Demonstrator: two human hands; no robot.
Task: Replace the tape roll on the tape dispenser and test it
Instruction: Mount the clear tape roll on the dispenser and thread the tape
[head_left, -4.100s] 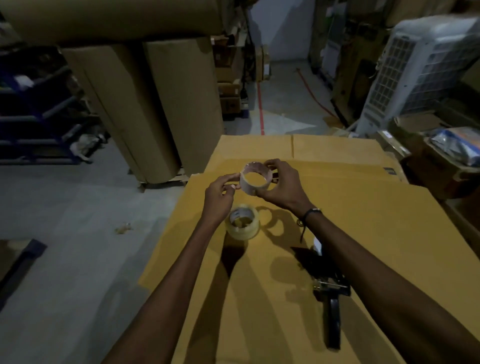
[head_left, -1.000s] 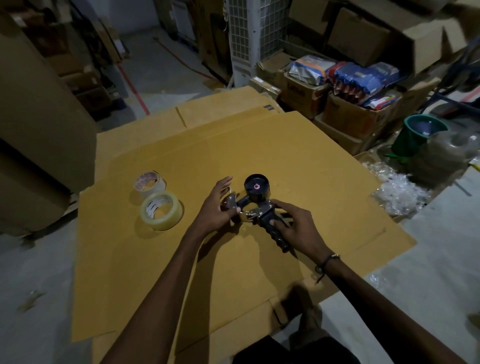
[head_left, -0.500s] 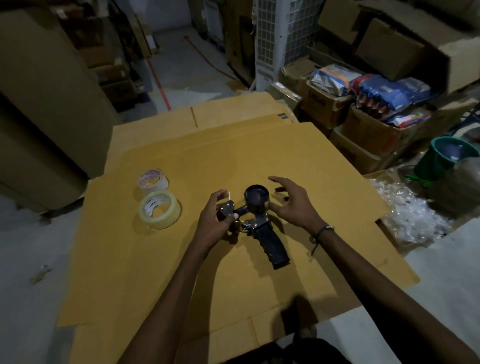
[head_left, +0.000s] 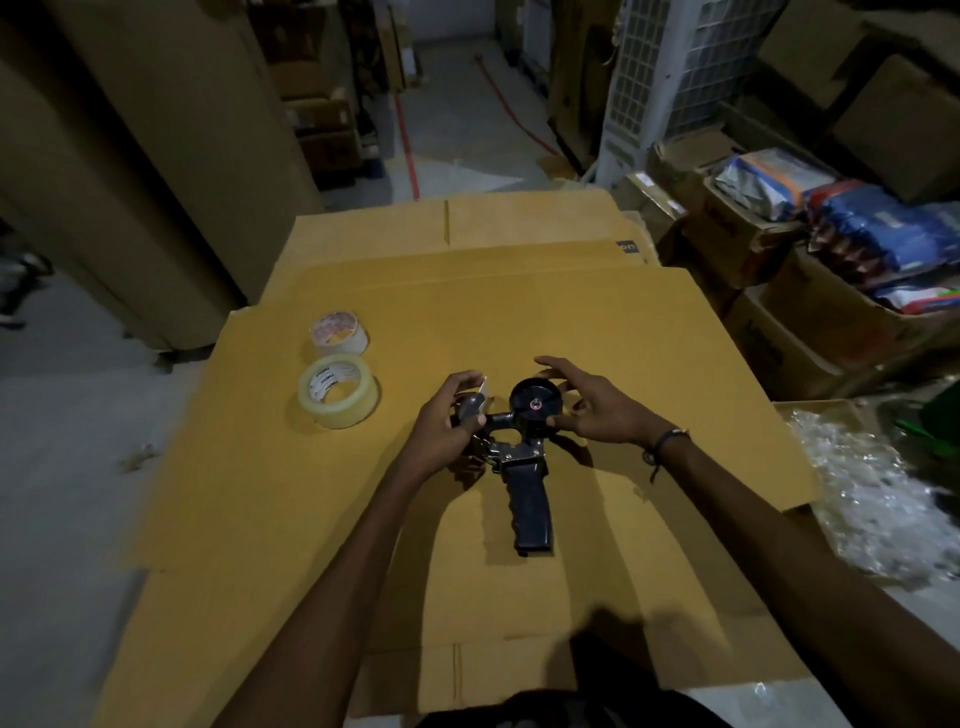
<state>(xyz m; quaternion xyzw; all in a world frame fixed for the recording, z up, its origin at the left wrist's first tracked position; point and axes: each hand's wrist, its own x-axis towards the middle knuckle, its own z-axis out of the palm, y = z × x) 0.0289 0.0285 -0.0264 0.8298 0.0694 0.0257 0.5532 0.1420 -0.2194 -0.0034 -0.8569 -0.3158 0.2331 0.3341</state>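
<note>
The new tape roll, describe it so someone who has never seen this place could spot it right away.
Find the big flattened cardboard sheet on the floor; on its left part, left of the tape dispenser that the left hand holds, lie two rolls side by side. The new tape roll is the nearer one: larger, clear yellowish, thick with tape, while the empty core behind it is smaller and whitish.

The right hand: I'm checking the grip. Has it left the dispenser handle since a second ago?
Yes. The right hand has gone up from the handle to the empty black spool, away from the cardboard's near edge.
</note>
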